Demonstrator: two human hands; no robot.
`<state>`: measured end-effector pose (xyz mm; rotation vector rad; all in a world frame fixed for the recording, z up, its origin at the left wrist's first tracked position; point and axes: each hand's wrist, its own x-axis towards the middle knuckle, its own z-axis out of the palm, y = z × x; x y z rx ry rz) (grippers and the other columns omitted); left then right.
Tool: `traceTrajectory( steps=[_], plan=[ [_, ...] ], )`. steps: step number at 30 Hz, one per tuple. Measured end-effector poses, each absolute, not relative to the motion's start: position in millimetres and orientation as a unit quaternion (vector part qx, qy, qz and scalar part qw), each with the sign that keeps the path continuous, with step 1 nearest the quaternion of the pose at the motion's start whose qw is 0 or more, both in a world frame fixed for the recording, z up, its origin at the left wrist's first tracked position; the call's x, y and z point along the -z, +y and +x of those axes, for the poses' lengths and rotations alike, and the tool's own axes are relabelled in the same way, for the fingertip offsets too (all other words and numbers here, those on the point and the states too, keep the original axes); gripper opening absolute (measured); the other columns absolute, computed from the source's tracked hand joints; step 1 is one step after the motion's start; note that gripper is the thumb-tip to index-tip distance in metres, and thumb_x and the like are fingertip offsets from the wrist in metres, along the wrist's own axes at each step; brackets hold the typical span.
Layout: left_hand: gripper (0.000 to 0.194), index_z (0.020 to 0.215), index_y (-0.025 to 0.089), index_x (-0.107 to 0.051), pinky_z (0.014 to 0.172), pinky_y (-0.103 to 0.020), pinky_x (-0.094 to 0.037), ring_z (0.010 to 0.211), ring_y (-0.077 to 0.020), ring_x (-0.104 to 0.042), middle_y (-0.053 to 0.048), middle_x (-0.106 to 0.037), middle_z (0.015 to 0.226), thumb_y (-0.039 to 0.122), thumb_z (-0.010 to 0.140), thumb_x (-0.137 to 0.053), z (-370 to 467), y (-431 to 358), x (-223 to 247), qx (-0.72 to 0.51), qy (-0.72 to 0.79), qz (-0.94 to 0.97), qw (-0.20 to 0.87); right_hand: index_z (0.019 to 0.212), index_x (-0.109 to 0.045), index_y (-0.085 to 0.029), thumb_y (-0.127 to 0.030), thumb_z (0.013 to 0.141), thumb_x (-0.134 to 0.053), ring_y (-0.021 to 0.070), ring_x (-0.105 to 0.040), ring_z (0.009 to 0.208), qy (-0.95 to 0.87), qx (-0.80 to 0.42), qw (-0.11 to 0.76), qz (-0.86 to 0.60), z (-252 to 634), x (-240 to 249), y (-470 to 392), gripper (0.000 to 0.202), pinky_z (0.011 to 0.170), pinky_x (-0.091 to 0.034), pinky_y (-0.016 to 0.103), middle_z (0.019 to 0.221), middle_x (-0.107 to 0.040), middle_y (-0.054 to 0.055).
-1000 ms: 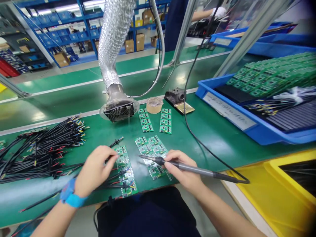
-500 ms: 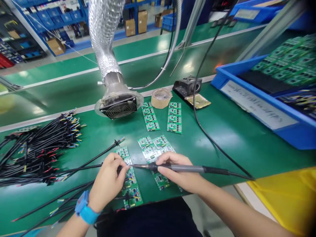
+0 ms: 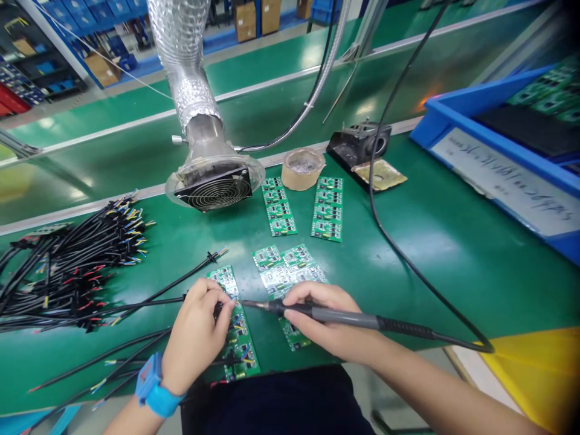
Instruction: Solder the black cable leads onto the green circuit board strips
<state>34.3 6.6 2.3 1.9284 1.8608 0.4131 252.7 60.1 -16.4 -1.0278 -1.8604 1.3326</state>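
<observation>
My left hand (image 3: 199, 329) is closed in a pinch on a black cable (image 3: 149, 306), its wire end held over the green circuit board strip (image 3: 244, 338) at the table's front. Wires of other cables sit on the lower part of that strip. In my right hand (image 3: 324, 314) is a soldering iron (image 3: 348, 318), held like a pen. Its tip points left and lies close to my left fingertips at the strip; whether it touches the wire is too small to tell. Right of the strip lie more circuit boards (image 3: 290, 272), partly under my right hand.
A heap of black cables (image 3: 67, 272) lies at left. A fume extractor (image 3: 215, 187) hangs above the table. Two board strips (image 3: 327, 208), a tape roll (image 3: 302, 175) and an iron stand (image 3: 357, 148) are behind. A blue bin (image 3: 498, 163) stands right; the iron's cord (image 3: 408, 260) loops nearby.
The view has shifted slightly, so the bin and stand sit farther right. Both hands keep their grips, and the iron's tip stays beside my left fingertips.
</observation>
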Motion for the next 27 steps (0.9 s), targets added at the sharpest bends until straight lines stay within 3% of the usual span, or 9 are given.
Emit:
traceTrajectory(
  steps=[6, 13, 27],
  plan=[
    [0.012, 0.078, 0.019, -0.052, 0.081, -0.035, -0.04, 0.088, -0.0191, -0.048, -0.005, -0.048, 0.089, 0.023, 0.086, -0.044, 36.1, 5.9, -3.5, -0.148, 0.675, 0.691, 0.212, 0.075, -0.06, -0.019, -0.024, 0.073, -0.057, 0.0131, -0.062, 0.059, -0.709, -0.497, 0.315, -0.388, 253.4, 16.1, 60.1, 0.006, 0.054, -0.049, 0.023, 0.066, -0.066, 0.001],
    [0.012, 0.078, 0.019, -0.052, 0.079, -0.035, -0.041, 0.086, -0.019, -0.048, -0.005, -0.048, 0.088, 0.022, 0.086, -0.044, 36.2, 6.7, -4.1, -0.147, 0.673, 0.693, 0.213, 0.073, -0.057, -0.019, -0.025, 0.074, -0.057, 0.0118, -0.057, 0.049, -0.627, -0.533, 0.385, -0.419, 256.8, 10.7, 62.6, 0.006, 0.045, -0.046, 0.022, 0.061, -0.062, 0.001],
    [0.016, 0.077, 0.02, -0.056, 0.077, -0.034, -0.046, 0.084, -0.0176, -0.051, -0.004, -0.045, 0.09, 0.026, 0.086, -0.044, 34.4, 7.8, -0.6, -0.173, 0.686, 0.67, 0.224, 0.075, -0.058, -0.019, -0.024, 0.075, -0.055, 0.016, -0.064, 0.064, -0.721, -0.465, 0.322, -0.399, 248.2, 16.1, 64.8, 0.005, 0.056, -0.049, 0.025, 0.065, -0.065, 0.002]
  ],
)
